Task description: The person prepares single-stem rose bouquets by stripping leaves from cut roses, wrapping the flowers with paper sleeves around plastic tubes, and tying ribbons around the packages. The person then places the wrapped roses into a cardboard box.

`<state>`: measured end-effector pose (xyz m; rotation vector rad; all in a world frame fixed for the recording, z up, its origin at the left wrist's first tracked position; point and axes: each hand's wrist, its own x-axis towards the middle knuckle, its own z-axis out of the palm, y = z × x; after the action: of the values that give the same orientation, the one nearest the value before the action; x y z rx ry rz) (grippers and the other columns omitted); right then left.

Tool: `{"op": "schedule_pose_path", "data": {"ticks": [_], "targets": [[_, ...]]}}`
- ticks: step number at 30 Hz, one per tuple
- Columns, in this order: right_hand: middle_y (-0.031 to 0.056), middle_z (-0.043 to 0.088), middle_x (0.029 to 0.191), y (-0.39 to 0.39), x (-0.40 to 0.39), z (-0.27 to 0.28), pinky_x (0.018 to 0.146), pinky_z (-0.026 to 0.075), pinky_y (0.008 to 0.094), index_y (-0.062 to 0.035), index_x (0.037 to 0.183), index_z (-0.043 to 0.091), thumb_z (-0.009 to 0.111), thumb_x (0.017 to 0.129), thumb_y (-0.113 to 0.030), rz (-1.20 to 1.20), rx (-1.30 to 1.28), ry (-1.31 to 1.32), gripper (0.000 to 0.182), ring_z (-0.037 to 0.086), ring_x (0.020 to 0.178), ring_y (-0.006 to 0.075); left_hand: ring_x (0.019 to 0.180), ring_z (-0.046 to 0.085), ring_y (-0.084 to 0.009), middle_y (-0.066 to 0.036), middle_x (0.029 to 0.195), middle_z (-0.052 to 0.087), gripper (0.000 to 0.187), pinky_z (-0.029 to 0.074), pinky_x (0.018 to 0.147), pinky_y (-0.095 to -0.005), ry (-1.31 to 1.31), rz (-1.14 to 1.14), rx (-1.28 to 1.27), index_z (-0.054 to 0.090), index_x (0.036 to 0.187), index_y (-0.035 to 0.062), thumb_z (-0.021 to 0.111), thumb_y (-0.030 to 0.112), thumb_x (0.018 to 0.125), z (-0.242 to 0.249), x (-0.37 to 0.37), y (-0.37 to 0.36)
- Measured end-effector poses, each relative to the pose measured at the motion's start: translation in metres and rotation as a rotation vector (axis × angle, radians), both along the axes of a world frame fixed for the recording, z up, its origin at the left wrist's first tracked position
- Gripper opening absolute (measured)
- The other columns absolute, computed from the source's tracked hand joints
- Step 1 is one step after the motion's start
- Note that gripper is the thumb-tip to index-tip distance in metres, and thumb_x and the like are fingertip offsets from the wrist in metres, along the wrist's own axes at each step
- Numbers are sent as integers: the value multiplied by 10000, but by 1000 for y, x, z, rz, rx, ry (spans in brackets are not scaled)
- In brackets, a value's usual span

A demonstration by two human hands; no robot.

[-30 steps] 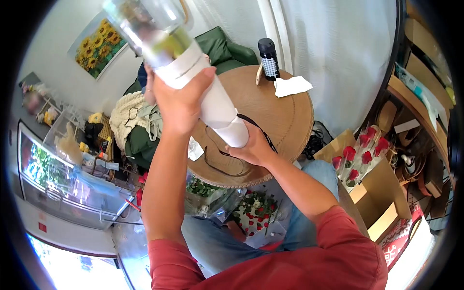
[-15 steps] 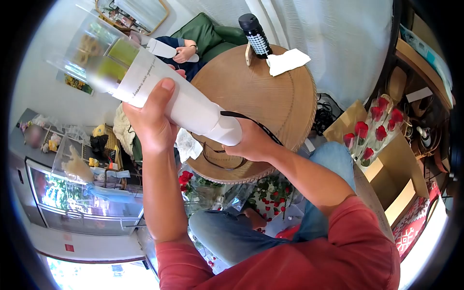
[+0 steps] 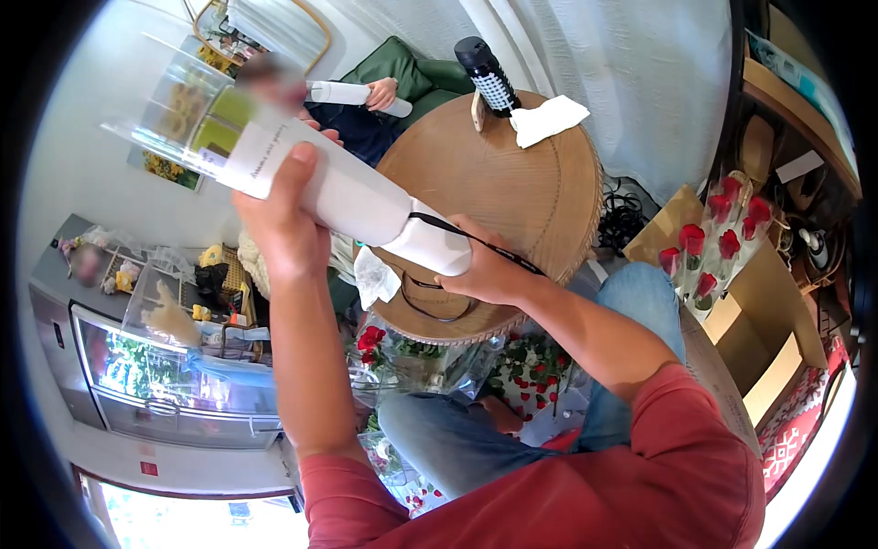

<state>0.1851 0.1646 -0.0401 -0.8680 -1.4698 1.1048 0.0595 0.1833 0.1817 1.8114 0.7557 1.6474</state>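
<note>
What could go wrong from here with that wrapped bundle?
The black ribbon runs along the right hand, so it could snag. The left hand might crease the white wrap if it squeezes harder. The clear sleeve juts past the wrap and may bend if knocked.

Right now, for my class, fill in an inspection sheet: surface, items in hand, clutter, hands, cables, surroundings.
Surface: round wooden table, partly hidden.
Items in hand: white sleeve, clear at its upper end; black ribbon near its lower end.
Clutter: dark bottle and white sheet on the table.
Hands: left hand grips the sleeve's middle; right hand, its lower end.
Cables: black cords bunched beside the table.
Surroundings: red roses at an open cardboard box.
</note>
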Motion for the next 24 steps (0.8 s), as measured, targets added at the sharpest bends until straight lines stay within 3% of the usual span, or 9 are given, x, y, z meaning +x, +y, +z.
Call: {"op": "schedule_pose_path", "data": {"ticks": [2, 4, 8, 14, 16, 18, 21, 23, 24], "targets": [[227, 696, 1188, 1, -2, -2, 967, 522, 455, -43, 1363, 514, 833, 740, -168, -17, 22, -5, 712, 673, 1131, 399, 907, 726, -308, -203, 1057, 685, 537, 614, 838, -427, -2, -18, 17, 529, 1291, -75, 741, 108, 833, 13, -1, -2], [225, 699, 1176, 2, -5, -7, 961, 525, 455, -46, 1365, 511, 840, 740, -174, -33, 47, -12, 717, 677, 1121, 398, 964, 711, -357, -215, 1043, 665, 578, 592, 907, -479, 68, 85, 26, 536, 1254, -112, 729, 248, 846, 27, -6, -2], [234, 699, 1163, 4, -7, -12, 942, 530, 462, -54, 1380, 490, 847, 761, -215, -76, 144, -24, 733, 678, 1112, 403, 1058, 661, -332, -227, 1111, 654, 590, 520, 1003, -441, 114, 42, 37, 549, 1237, -132, 710, 312, 884, 68, -32, 6], [245, 686, 1184, 8, 0, -12, 955, 526, 463, -49, 1401, 473, 857, 789, -279, -30, 56, -79, 759, 675, 1135, 395, 1116, 661, -353, -260, 1149, 664, 556, 491, 1092, -461, -3, -5, 121, 554, 1255, -145, 659, 292, 927, 163, -51, -13], [251, 681, 1203, 3, 22, 19, 976, 525, 462, -35, 1422, 457, 863, 810, -346, -8, -151, -184, 797, 671, 1157, 394, 1165, 649, -351, -271, 1175, 663, 559, 483, 1109, -459, 28, 149, 176, 556, 1275, -153, 661, 275, 932, 192, -57, -30], [255, 653, 1272, 18, 34, 16, 1019, 502, 474, -43, 1444, 447, 851, 819, -375, -162, -51, -163, 815, 632, 1226, 404, 1149, 670, -330, -243, 1172, 680, 564, 529, 1046, -438, 92, 182, 143, 583, 1275, -138, 693, 282, 916, 209, -78, -35], [263, 628, 1303, 64, 45, -14, 1055, 477, 511, -52, 1422, 456, 870, 813, -306, -322, 192, -13, 780, 601, 1248, 430, 872, 719, -229, -137, 1000, 734, 498, 573, 787, -379, 973, 723, 145, 663, 1205, -26, 781, 292, 840, 200, -81, -44], [270, 593, 1352, 78, 56, -9, 1089, 449, 511, -38, 1457, 431, 865, 822, -304, -388, 120, -87, 814, 563, 1291, 434, 827, 699, -193, -109, 942, 735, 539, 554, 758, -377, 1344, 708, 212, 621, 1254, 7, 831, 166, 784, 168, -69, -40], [278, 558, 1401, 82, 60, -9, 1123, 422, 512, -24, 1493, 407, 859, 832, -301, -465, 45, -166, 848, 525, 1334, 437, 810, 702, -235, -159, 929, 721, 583, 552, 758, -389, 1459, 670, 190, 606, 1273, 28, 826, 111, 740, 151, -64, -37]]}}
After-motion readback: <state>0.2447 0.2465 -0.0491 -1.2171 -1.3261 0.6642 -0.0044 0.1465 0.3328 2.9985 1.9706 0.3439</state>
